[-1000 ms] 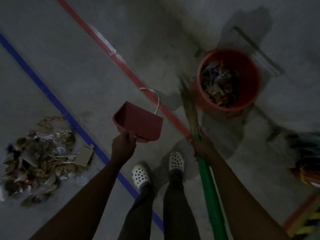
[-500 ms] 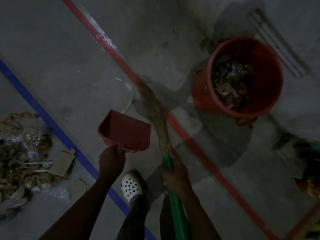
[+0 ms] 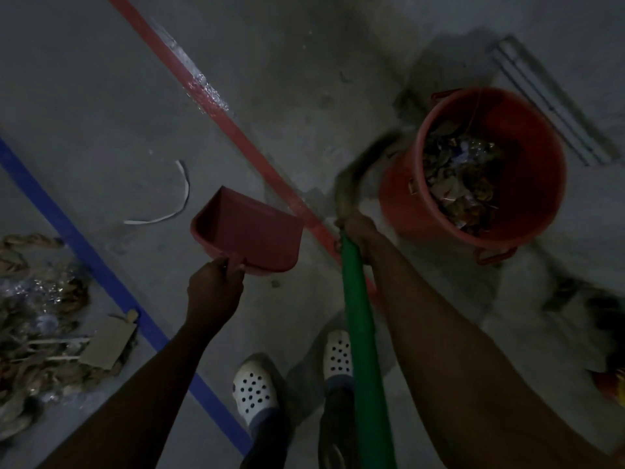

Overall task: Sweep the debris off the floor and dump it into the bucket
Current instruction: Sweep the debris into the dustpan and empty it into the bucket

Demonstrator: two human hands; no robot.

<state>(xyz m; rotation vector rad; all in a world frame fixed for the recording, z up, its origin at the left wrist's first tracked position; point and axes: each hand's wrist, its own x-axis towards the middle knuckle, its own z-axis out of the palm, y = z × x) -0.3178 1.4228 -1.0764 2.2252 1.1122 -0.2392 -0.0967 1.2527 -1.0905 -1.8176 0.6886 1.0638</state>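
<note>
- left hand (image 3: 214, 292) is curled round the handle of the red dustpan (image 3: 250, 235), holding it off the floor (image 3: 304, 62) mid-frame. pan looks empty from my end.
- right hand (image 3: 358, 228) is wrapped round the green broom (image 3: 360, 333) just above the bristles (image 3: 350, 184), which are a blur right beside the bucket (image 3: 399, 198).
- bucket sits upper right, part-full of scraps (image 3: 460, 177). the main debris pile (image 3: 40, 319) is at the far left edge, past the blue tape line (image 3: 101, 265), well apart from the bucket.
- worry 1: the broom head is so close to the bucket wall that a clip could tip it and spill the lot.
- worry 2: the white strip (image 3: 176, 204) and cardboard piece (image 3: 108, 343) look light, so a hard sweep could scatter them.
- worry 3: it's dim, so small bits are easy to miss.
</note>
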